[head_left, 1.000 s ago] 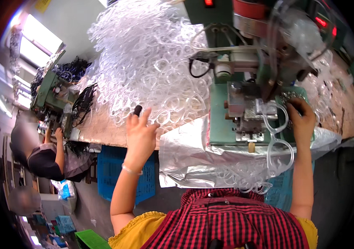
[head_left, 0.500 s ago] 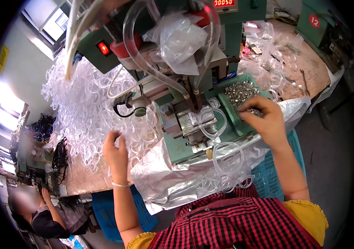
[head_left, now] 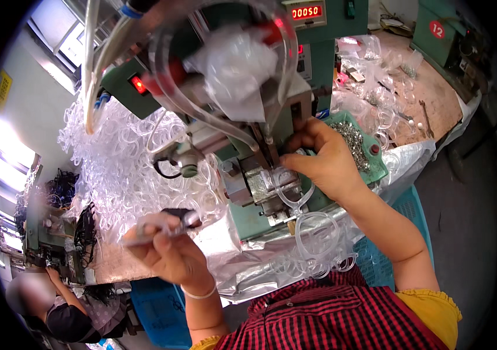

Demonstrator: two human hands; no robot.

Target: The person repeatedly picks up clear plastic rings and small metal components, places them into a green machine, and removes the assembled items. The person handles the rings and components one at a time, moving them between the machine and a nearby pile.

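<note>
My right hand (head_left: 321, 160) is at the green press (head_left: 342, 64), thumb and fingers bent together beside the metal tooling (head_left: 266, 153). Whatever its fingertips pinch is too small or hidden to name. Below them a clear plastic double-ring frame (head_left: 317, 236) hangs from the metal fixture (head_left: 263, 184) over the front edge. To the left, my left hand (head_left: 170, 254) is closed on a blurred piece (head_left: 181, 219), partly dark and partly clear; motion smears its shape. Right of the press stands a green tray (head_left: 377, 169) of small metal pieces (head_left: 350, 140).
A large heap of clear plastic frames (head_left: 120, 157) covers the bench at left. Hoses (head_left: 172, 87) and a plastic bag (head_left: 237, 70) hang from the press. Blue baskets (head_left: 158, 312) stand below. A wrench (head_left: 426, 116) lies at right. Another person (head_left: 62, 309) sits at far left.
My right hand has moved left from the metal-piece tray to the press tooling. My left hand has shifted right and down, away from the frame heap, and now holds the blurred piece.
</note>
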